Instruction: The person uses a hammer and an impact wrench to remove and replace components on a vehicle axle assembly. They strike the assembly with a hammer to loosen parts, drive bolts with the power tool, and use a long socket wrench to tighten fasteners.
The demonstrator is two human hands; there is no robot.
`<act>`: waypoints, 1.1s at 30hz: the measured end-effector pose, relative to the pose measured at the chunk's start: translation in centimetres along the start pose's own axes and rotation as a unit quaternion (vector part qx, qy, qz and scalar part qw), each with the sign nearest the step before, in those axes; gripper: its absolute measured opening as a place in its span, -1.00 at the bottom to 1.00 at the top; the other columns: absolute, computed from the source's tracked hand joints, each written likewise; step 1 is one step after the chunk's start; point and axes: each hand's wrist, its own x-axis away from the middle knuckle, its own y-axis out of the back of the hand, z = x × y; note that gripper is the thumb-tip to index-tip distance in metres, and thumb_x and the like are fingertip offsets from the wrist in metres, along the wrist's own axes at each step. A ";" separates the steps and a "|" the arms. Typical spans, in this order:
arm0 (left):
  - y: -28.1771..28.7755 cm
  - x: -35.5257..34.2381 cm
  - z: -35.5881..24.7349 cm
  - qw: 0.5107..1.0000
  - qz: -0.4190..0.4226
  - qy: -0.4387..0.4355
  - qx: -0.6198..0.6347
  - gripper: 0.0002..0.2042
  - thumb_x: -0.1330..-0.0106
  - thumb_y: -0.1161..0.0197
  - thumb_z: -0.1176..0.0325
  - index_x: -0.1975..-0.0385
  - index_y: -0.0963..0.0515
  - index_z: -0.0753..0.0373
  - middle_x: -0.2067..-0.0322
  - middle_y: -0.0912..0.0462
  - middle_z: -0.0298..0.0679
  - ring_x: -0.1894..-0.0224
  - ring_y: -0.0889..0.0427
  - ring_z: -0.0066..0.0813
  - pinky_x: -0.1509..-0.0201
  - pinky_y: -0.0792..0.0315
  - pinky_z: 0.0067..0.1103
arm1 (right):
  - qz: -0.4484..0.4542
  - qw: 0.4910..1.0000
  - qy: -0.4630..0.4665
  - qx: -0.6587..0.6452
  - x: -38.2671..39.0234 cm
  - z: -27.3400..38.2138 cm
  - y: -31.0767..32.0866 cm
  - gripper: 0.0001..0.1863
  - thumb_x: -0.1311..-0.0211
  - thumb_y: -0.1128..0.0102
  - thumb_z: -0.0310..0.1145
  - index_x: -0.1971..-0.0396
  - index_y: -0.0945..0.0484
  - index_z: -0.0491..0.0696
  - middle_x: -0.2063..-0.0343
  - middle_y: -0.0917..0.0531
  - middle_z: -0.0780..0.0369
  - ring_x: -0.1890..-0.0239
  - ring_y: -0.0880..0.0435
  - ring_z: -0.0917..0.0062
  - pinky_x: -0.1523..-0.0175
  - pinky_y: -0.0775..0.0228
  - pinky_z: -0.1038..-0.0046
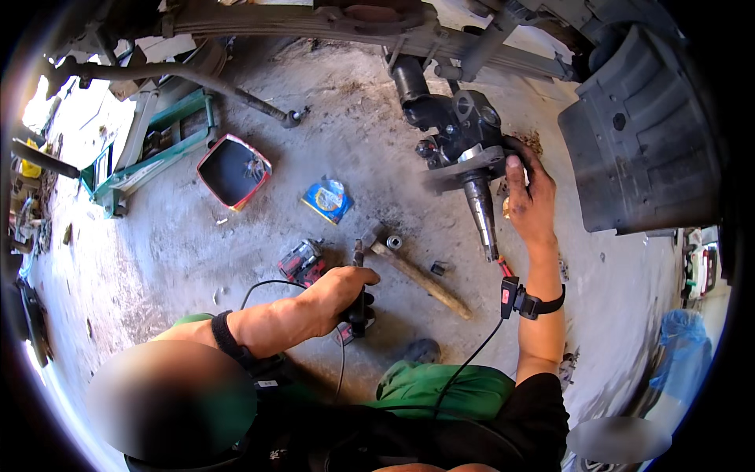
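Observation:
My left hand [342, 295] is closed around a black-handled tool [359, 311], whose short metal tip points away from me above the fist. On the right, a dark steering knuckle [472, 118] hangs at the end of an axle, its bare metal spindle [480, 208] pointing down toward me. My right hand [533, 193] grips the right end of a flat metal plate [464, 169] that sits around the spindle's base. The thumb lies on the near side and the fingers reach behind. The plate's left end is smeared by motion.
A wooden-handled hammer [425, 279], a metal ring [394, 242] and a red-black power tool [303, 263] lie on the floor. Farther off are a blue packet [327, 201], a red-rimmed tray [233, 173] and a green metal frame [161, 149]. A black mudguard [641, 134] hangs at right.

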 end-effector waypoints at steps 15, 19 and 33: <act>1.2 -4.4 -0.9 0.997 -0.048 0.020 0.055 -0.81 -0.24 -0.06 0.28 0.38 -0.38 0.31 0.54 -0.48 -0.12 0.51 -0.51 -0.21 0.40 -0.47 -0.32 | -0.050 0.988 0.091 0.111 -0.3 -1.0 0.7 -0.63 -0.31 0.07 -0.20 0.16 -0.50 -0.21 0.28 -0.58 -0.10 0.16 -0.53 0.01 0.00 -0.34 0.20; 1.0 -4.2 -1.9 0.997 0.003 0.017 0.076 -0.77 -0.25 -0.08 0.25 0.38 -0.37 0.33 0.53 -0.47 -0.12 0.50 -0.52 -0.21 0.41 -0.46 -0.32 | -0.037 0.988 0.073 0.134 0.2 -1.5 0.6 -0.61 -0.31 0.09 -0.19 0.11 -0.49 -0.21 0.23 -0.57 -0.10 0.14 -0.52 0.00 -0.04 -0.31 0.18; 2.2 -5.6 -1.7 0.999 -0.022 0.007 0.030 -0.76 -0.20 -0.15 0.22 0.42 -0.39 0.29 0.57 -0.46 -0.12 0.56 -0.48 -0.25 0.53 -0.39 -0.38 | -0.024 0.994 0.010 0.102 0.2 -1.3 0.6 -0.59 -0.33 0.12 -0.22 0.08 -0.46 -0.27 0.13 -0.53 -0.15 0.03 -0.46 -0.05 -0.13 -0.26 0.21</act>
